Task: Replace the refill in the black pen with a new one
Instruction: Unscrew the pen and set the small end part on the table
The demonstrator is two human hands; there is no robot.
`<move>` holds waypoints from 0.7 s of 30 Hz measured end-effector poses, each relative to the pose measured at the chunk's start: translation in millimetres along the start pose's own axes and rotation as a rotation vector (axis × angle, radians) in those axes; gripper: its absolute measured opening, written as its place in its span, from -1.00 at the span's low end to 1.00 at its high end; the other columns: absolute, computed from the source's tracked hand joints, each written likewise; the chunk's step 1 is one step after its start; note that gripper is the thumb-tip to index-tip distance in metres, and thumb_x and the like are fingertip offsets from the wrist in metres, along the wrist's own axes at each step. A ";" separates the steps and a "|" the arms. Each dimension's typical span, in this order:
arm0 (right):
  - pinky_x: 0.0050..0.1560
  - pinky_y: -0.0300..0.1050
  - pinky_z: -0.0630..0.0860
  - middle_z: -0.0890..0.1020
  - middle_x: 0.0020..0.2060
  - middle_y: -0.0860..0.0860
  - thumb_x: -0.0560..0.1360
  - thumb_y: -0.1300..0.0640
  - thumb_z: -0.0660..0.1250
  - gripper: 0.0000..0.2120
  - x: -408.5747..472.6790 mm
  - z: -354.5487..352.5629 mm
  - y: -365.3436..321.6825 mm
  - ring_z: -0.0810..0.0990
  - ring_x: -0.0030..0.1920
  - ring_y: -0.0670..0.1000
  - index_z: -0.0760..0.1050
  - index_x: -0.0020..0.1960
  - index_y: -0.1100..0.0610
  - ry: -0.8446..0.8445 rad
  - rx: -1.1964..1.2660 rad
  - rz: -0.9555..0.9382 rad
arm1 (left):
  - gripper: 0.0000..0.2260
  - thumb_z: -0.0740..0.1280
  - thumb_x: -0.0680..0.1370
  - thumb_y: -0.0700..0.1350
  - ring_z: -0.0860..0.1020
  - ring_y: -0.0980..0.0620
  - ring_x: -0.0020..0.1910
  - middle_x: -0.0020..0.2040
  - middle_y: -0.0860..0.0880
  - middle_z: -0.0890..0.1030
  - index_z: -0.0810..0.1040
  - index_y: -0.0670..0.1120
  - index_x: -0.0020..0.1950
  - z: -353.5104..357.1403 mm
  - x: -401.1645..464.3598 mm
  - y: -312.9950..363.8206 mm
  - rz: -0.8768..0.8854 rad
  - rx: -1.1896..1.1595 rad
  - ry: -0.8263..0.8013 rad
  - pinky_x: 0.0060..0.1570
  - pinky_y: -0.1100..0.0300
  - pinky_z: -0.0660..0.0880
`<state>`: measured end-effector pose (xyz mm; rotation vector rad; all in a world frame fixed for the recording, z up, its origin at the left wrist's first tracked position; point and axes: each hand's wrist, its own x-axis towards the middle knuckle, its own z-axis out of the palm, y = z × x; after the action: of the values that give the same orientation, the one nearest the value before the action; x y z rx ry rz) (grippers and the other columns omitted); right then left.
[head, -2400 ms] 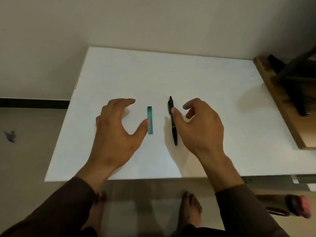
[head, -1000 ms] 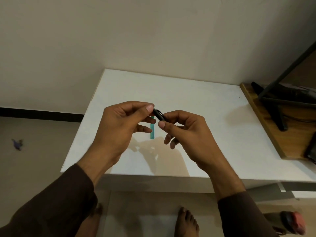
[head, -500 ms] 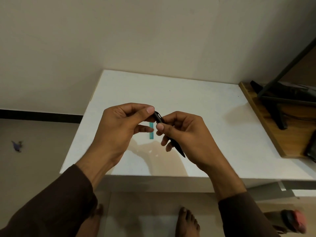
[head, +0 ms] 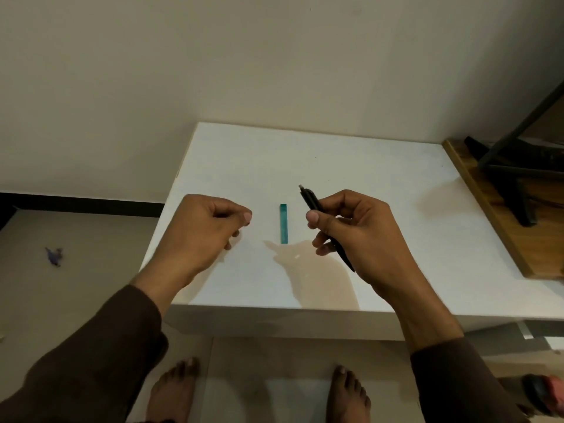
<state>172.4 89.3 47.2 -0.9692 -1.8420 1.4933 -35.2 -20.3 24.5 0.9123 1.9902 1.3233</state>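
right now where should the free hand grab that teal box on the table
Pinch the teal box across its two long sides near the middle, coming straight down from above with the left hand. It lies flat on the table, slim and narrow, pointing away from the person, with bare surface on both sides.

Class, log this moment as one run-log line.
right hand: holds slim black pen | left hand: pinched shut, contents unclear | flat teal refill packet: lying on white table, untouched
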 end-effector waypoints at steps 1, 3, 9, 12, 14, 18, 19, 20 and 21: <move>-0.26 0.00 0.72 0.73 -0.21 0.10 0.53 0.23 0.48 -0.96 0.0 0.2 0.5 0.71 -0.34 0.04 0.67 -0.02 0.17 0.006 -0.004 0.005 | -0.84 0.49 0.54 -0.15 0.66 0.26 -0.32 -0.21 0.25 0.74 0.74 0.11 -0.17 1.1 -0.2 -2.8 -0.018 0.021 -0.005 -0.44 0.43 0.52; -0.27 0.00 0.71 0.73 -0.20 0.11 0.53 0.23 0.48 -0.96 0.1 -0.3 1.3 0.71 -0.33 0.05 0.67 -0.01 0.17 0.027 0.001 0.018 | -0.88 0.53 0.51 -0.12 0.64 0.26 -0.35 -0.26 0.18 0.75 0.74 0.09 -0.18 3.9 -0.1 -6.2 -0.039 0.052 -0.007 -0.44 0.41 0.50; -0.30 -0.08 0.69 0.73 -0.19 0.13 0.54 0.21 0.48 -0.90 1.6 -5.9 -0.4 0.70 -0.34 0.05 0.66 0.04 0.20 0.130 0.017 0.039 | -0.97 0.54 0.50 -0.08 0.64 0.26 -0.19 -0.19 0.20 0.70 0.75 0.05 -0.12 39.0 -13.2 -2.9 0.024 0.186 -0.034 -0.21 0.43 0.46; -0.31 -0.15 0.67 0.73 -0.20 0.08 0.56 0.19 0.47 -0.89 1.1 -11.1 -1.9 0.70 -0.34 0.02 0.65 0.06 0.20 0.197 -0.006 0.015 | -0.96 0.51 0.53 -0.05 0.59 0.30 -0.22 -0.22 0.22 0.64 0.75 0.01 -0.06 77.2 -26.1 1.8 0.128 0.251 -0.081 -0.27 0.57 0.40; -0.31 -0.15 0.67 0.72 -0.19 0.07 0.56 0.17 0.46 -0.87 0.1 -15.4 -2.6 0.71 -0.34 0.03 0.64 0.07 0.19 0.228 -0.016 0.008 | -0.92 0.49 0.55 -0.03 0.56 0.29 -0.24 -0.20 0.18 0.62 0.74 -0.01 -0.02 96.3 -28.7 3.9 0.167 0.267 -0.082 -0.22 0.59 0.34; -0.31 -0.13 0.68 0.72 -0.19 0.09 0.56 0.18 0.46 -0.88 -2.6 -24.4 -2.6 0.71 -0.34 0.03 0.64 0.07 0.19 0.252 0.001 0.013 | -0.89 0.48 0.56 -0.03 0.49 0.32 -0.28 -0.17 0.14 0.60 0.73 -0.04 0.02 114.9 -23.3 2.0 0.189 0.294 -0.035 -0.14 0.57 0.27; -0.31 -0.13 0.68 0.72 -0.19 0.10 0.56 0.18 0.46 -0.88 -2.9 -26.0 -2.4 0.70 -0.34 0.03 0.64 0.06 0.20 0.252 0.008 0.016 | -0.89 0.48 0.56 -0.05 0.48 0.32 -0.29 -0.18 0.14 0.59 0.73 -0.05 0.02 117.6 -22.4 0.7 0.201 0.304 -0.015 -0.11 0.56 0.28; -0.31 -0.12 0.68 0.72 -0.19 0.10 0.56 0.18 0.46 -0.88 -2.9 -27.1 -2.2 0.70 -0.34 0.03 0.64 0.06 0.20 0.251 0.013 0.018 | -0.90 0.48 0.56 -0.06 0.47 0.32 -0.30 -0.18 0.14 0.58 0.74 -0.06 0.01 119.8 -22.0 -0.6 0.213 0.314 0.008 -0.06 0.53 0.32; -0.31 -0.11 0.68 0.72 -0.18 0.11 0.56 0.18 0.46 -0.88 -2.9 -28.0 -1.9 0.70 -0.34 0.04 0.64 0.06 0.20 0.251 0.017 0.020 | -0.90 0.49 0.55 -0.07 0.48 0.29 -0.31 -0.18 0.13 0.57 0.74 -0.08 0.01 121.4 -21.7 -1.6 0.222 0.327 0.031 -0.01 0.46 0.37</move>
<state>196.0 102.4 55.1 -1.1154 -1.6426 1.3288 70.6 27.8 -16.8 1.3026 2.2217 1.1476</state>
